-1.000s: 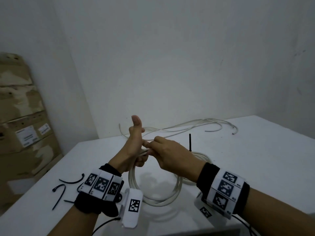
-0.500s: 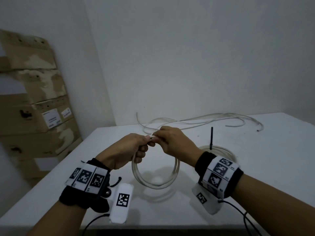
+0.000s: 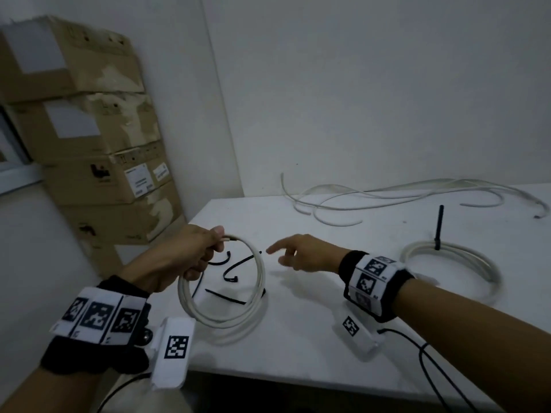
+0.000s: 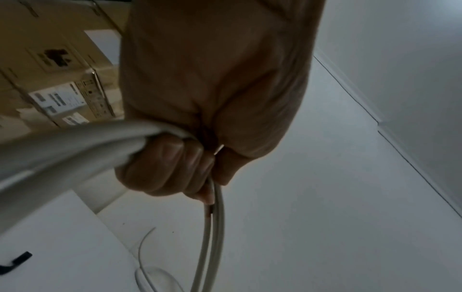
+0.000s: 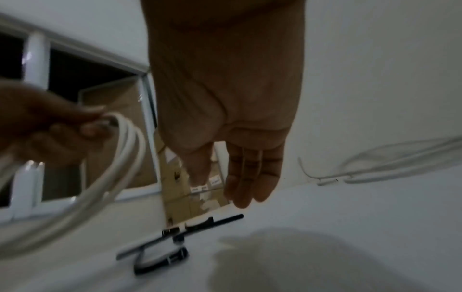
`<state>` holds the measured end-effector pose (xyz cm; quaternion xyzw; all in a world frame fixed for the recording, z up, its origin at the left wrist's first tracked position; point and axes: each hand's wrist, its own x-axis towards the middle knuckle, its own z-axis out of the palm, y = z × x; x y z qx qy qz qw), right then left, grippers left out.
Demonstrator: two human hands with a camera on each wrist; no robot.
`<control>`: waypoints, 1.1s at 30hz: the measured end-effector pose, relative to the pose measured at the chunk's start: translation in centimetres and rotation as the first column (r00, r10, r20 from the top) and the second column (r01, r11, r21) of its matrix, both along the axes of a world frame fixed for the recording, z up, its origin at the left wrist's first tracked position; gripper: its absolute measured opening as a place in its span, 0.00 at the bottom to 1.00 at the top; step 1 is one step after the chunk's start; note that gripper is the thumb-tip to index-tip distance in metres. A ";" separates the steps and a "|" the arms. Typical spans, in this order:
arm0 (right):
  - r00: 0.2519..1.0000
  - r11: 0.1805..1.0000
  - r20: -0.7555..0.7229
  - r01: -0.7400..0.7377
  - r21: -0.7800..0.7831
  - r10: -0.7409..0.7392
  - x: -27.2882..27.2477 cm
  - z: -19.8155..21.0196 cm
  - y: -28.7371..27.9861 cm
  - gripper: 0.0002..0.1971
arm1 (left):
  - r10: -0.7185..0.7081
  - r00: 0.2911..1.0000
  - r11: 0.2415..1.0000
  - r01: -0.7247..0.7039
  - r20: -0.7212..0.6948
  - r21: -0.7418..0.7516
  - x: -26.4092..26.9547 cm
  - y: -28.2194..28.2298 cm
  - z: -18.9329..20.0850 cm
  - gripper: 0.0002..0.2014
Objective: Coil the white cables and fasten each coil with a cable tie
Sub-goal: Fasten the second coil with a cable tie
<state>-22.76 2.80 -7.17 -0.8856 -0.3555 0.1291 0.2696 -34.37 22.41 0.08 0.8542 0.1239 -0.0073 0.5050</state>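
My left hand (image 3: pixel 190 257) grips a coil of white cable (image 3: pixel 253 305) at its top and holds it upright above the white table (image 3: pixel 298 347); the left wrist view shows the fingers (image 4: pixel 172 168) curled round the coiled cable (image 4: pixel 62 150). My right hand (image 3: pixel 293 253) hovers empty, fingers extended, just right of the coil and above several loose black cable ties (image 3: pixel 231 271). In the right wrist view the straight fingers (image 5: pixel 250 177) hang over the black ties (image 5: pixel 180 235), with the white coil (image 5: pixel 120 158) at the left. A second white coil (image 3: pixel 465 260), bound with an upright black tie (image 3: pixel 439 228), lies at right.
Loose white cables (image 3: pixel 387 195) sprawl along the table's far edge by the wall. Stacked cardboard boxes (image 3: pixel 98 150) stand left of the table. Black sensor leads (image 3: pixel 432 362) trail from my right wrist over the near table edge.
My right hand has let go of the coil and moved right with its fingers spread. My left hand has carried the coil leftward over the black ties. The head view has swung left.
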 end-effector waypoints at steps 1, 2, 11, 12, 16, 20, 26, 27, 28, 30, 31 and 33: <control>0.995 0.991 0.071 -0.064 -0.120 0.073 0.0 -0.4 0.9 0.20 | 0.014 1.000 1.000 -0.014 0.000 0.004 -0.2 0.4 0.2 0.18; 0.983 0.971 0.107 -0.123 -0.206 0.147 -0.2 -0.8 1.8 0.22 | 0.024 1.000 1.000 -0.024 0.001 0.004 -0.4 0.7 0.3 0.18; 0.915 0.861 0.232 -0.190 -0.472 0.330 -1.6 -2.6 2.6 0.11 | 0.064 0.998 0.998 -0.063 0.023 -0.023 -0.5 0.1 0.7 0.17; 0.919 0.856 0.228 -0.180 -0.485 0.323 -1.7 -2.2 1.7 0.10 | 0.062 0.998 0.998 -0.061 0.027 -0.027 -0.2 -0.3 0.7 0.18; 0.940 0.919 0.292 -0.048 -0.392 0.174 -2.3 0.3 -3.6 0.10 | 0.039 0.998 0.997 -0.036 0.057 -0.061 1.2 -2.5 0.7 0.18; 0.898 0.977 0.398 0.214 -0.014 -0.191 -3.3 3.1 -10.5 0.11 | 0.005 0.995 0.995 0.005 0.103 -0.098 3.4 -5.7 0.5 0.18; 0.767 0.309 -0.317 0.546 0.778 -0.558 -7.0 4.0 -18.5 0.06 | -0.085 0.988 0.982 0.104 0.127 -0.155 7.9 -12.8 -0.5 0.20; 0.752 0.190 -0.420 0.573 0.797 -0.507 -7.7 3.8 -19.2 0.06 | -0.099 0.986 0.978 0.122 0.136 -0.168 8.5 -14.2 -0.6 0.20; 0.739 0.096 -0.505 0.600 0.794 -0.446 -8.4 3.5 -19.6 0.06 | -0.107 0.984 0.974 0.133 0.145 -0.181 8.9 -15.5 -0.7 0.21; 0.701 -0.041 -0.629 0.656 0.754 -0.336 -9.5 2.9 -20.7 0.07 | -0.134 0.979 0.965 0.164 0.155 -0.203 9.8 -18.6 -0.9 0.23; 0.679 -0.087 -0.677 0.685 0.724 -0.286 -10.0 2.5 -21.0 0.07 | -0.149 0.976 0.961 0.181 0.162 -0.207 10.1 -19.9 -1.0 0.24; 0.628 -0.152 -0.756 0.742 0.653 -0.185 -10.8 1.7 -21.1 0.07 | -0.182 0.965 0.953 0.220 0.187 -0.207 10.5 -22.3 -0.9 0.24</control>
